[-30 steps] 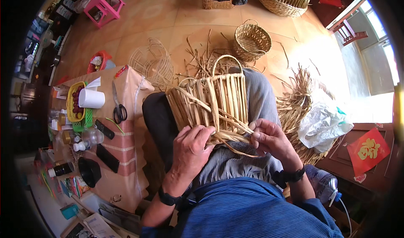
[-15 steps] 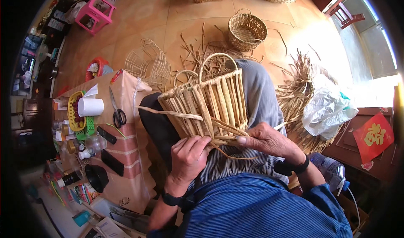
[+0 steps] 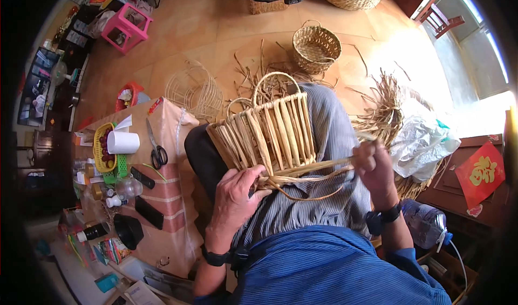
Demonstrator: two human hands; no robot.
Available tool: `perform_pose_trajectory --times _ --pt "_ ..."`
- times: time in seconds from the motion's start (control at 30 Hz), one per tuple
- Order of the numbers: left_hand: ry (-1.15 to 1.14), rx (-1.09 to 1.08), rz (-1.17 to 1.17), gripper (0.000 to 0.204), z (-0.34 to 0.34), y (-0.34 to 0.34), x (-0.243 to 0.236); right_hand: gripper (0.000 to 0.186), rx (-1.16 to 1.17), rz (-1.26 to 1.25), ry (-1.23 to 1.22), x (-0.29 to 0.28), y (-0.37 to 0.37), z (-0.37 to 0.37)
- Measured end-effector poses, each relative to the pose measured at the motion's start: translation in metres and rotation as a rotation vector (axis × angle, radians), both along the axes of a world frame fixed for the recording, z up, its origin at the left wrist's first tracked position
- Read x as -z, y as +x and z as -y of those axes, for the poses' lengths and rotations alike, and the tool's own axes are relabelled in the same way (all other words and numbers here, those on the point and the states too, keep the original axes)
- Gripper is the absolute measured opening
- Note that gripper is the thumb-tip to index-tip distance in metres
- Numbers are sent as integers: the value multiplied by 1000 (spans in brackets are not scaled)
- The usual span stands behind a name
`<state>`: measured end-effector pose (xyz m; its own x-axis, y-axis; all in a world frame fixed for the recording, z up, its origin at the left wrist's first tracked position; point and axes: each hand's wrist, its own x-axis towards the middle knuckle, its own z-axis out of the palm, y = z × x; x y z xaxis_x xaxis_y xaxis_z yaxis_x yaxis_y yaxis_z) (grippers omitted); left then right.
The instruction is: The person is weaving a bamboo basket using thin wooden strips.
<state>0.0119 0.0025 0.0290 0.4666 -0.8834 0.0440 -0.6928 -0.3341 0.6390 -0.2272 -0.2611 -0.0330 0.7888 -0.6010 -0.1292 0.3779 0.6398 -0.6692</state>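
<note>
A half-woven basket (image 3: 283,135) of tan dried stalks, with two loop handles at its far side, rests tilted on my lap. My left hand (image 3: 234,200) is closed on its near lower edge, thumb and fingers pinching the crossed strands there. My right hand (image 3: 374,167), raised off to the right, grips a long flat dried plant strand (image 3: 326,165) drawn out from that edge. Another thin strand (image 3: 318,198) curves loosely below it over my striped trousers. Some of the right fingertips are blurred.
A cloth-covered table (image 3: 175,218) on the left bears scissors (image 3: 156,148), a paper roll (image 3: 123,142), phones and jars. Beyond my knees are a wire frame (image 3: 194,92), a finished basket (image 3: 317,47) and loose stalks. A plastic bag (image 3: 421,143) and water bottle (image 3: 423,221) stand right.
My right hand has moved right and slightly up, away from the basket's edge, pulling the strand straighter. The left hand stays at the edge, and its grip has shifted slightly.
</note>
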Motion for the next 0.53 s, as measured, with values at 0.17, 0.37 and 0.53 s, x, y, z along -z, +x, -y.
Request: perform_pose_trajectory --times 0.17,0.37,0.53 --pt "-11 25 -25 27 1 11 2 29 122 156 227 32 -23 27" --pt "-17 -43 86 18 8 4 -6 49 -107 -1025 -495 7 -48 48" --pt "-58 -61 352 35 4 -4 -32 61 -266 -1519 -1066 -34 -62 47"
